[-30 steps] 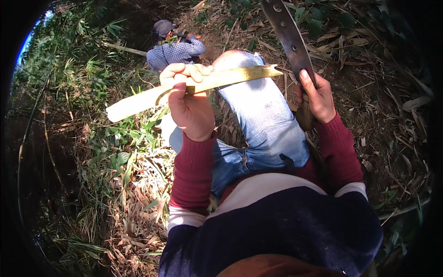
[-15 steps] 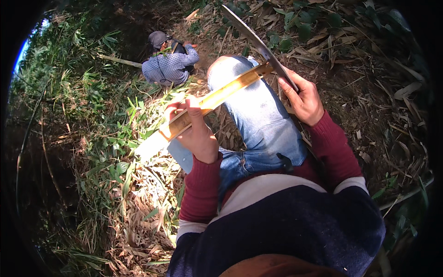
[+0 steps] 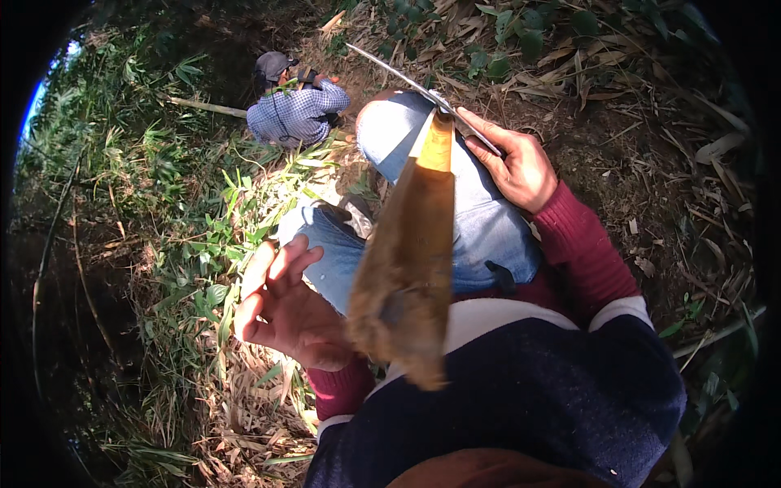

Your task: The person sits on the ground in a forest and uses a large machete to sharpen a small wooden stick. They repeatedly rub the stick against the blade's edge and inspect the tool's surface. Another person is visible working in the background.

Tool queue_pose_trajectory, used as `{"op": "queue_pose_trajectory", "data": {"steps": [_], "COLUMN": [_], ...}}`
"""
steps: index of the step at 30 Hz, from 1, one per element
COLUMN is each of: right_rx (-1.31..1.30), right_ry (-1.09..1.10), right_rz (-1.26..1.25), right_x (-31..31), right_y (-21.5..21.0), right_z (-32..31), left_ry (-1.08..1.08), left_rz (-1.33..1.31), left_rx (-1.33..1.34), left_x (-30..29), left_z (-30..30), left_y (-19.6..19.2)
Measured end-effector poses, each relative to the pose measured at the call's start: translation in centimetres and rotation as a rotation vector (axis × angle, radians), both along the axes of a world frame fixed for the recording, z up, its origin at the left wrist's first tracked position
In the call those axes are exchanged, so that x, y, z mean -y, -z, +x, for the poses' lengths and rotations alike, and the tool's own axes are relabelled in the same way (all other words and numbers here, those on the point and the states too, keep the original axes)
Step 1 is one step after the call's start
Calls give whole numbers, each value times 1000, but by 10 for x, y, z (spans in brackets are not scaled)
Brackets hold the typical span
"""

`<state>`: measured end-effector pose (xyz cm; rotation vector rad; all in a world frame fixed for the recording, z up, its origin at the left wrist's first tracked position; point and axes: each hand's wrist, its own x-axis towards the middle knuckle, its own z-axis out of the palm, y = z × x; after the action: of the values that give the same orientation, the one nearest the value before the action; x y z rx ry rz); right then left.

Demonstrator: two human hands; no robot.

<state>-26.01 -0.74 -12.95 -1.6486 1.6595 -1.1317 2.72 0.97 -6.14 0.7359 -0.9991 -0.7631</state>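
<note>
My right hand (image 3: 525,171) grips one end of a long, thin, flat grey blade (image 3: 390,71), like a machete's, with thumb and fingers pressed to its two sides. No handle shows. A split bamboo piece (image 3: 415,236), yellow inside and rough brown at its near end, points up toward me. Its far end meets the blade just beyond my right fingertips. My left hand (image 3: 293,313) is open beside the bamboo's near end, palm up and fingers loosely curled and spread, holding nothing. Below the bamboo are my legs in blue jeans (image 3: 480,228).
A person in a checked shirt and cap (image 3: 297,106) crouches at the far left, near a pale pole (image 3: 203,105). Green undergrowth (image 3: 220,220) stands at the left. Dry bamboo leaves (image 3: 252,407) litter the ground, with leafy plants (image 3: 529,37) at the upper right.
My left hand has let go of the bamboo and opened. The bamboo's near end has swung right and up toward me. The blade has tilted flatter and come slightly nearer, still in my right hand.
</note>
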Motion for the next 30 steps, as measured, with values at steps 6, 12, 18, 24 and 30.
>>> {"op": "queue_pose_trajectory", "data": {"steps": [6, 12, 18, 24, 30], "right_rx": [-366, -315, 3, -274, -411], "right_ry": [78, 88, -25, -103, 66], "right_rz": [141, 168, 75, -159, -36], "right_x": [-7, -8, -25, -55, -42], "right_y": [-23, -31, -38, -62, -47], "right_z": [4, 4, 12, 51, 29], "left_ry": [149, 256, 159, 0, -40], "left_rz": [-253, -438, -213, -111, -102], "left_rx": [595, 721, 805, 565, 674], "left_x": [12, 9, 0, 0, -7], "left_z": [-37, -28, -31, -48, -42], "left_y": [-50, -31, -3, 46, 71]}}
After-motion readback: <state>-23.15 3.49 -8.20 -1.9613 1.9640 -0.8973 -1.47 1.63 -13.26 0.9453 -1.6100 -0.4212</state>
